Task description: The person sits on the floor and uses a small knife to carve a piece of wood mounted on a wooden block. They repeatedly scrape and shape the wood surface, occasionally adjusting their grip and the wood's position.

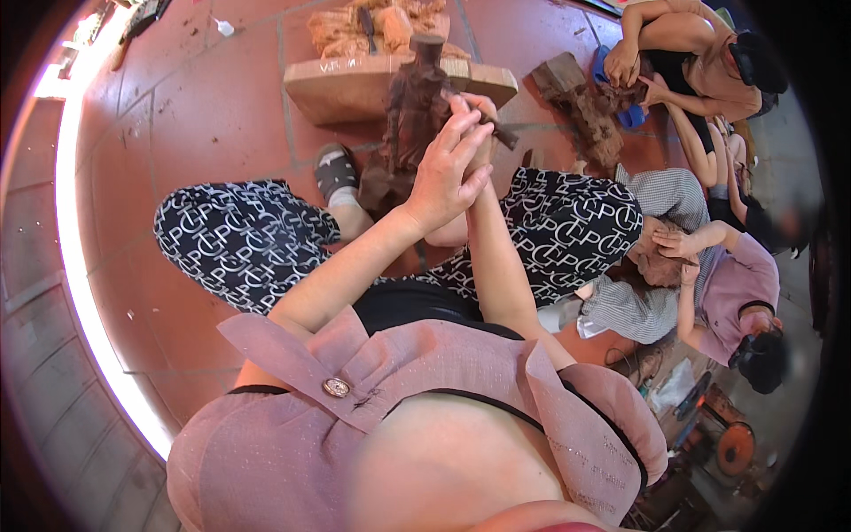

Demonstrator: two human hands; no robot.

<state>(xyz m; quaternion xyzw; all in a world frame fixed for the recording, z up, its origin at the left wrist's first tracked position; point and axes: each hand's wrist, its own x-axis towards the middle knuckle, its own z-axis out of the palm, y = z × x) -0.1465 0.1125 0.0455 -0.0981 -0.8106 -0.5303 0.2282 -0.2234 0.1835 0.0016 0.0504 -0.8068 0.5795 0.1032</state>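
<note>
A dark brown carved wooden figure [415,106] stands upright between my knees, with a flat round top and a wider base. My left hand [448,168] is at its right side, fingers stretched and laid over my right hand. Partly hidden behind it, my right hand [481,111] has bent fingers close against the carving. A short dark brown rod-like piece [505,136] sticks out beyond my right hand; whether it belongs to the carving cannot be made out. What the right fingers hold is hidden.
Behind the figure is a thick pale wooden slab [337,89] bearing orange-brown carved wood [390,27] and a dark slim tool. Another dark carving [576,106] lies to the right. Two people work on pieces at the right, near a blue basin [631,115] and an orange disc [735,448].
</note>
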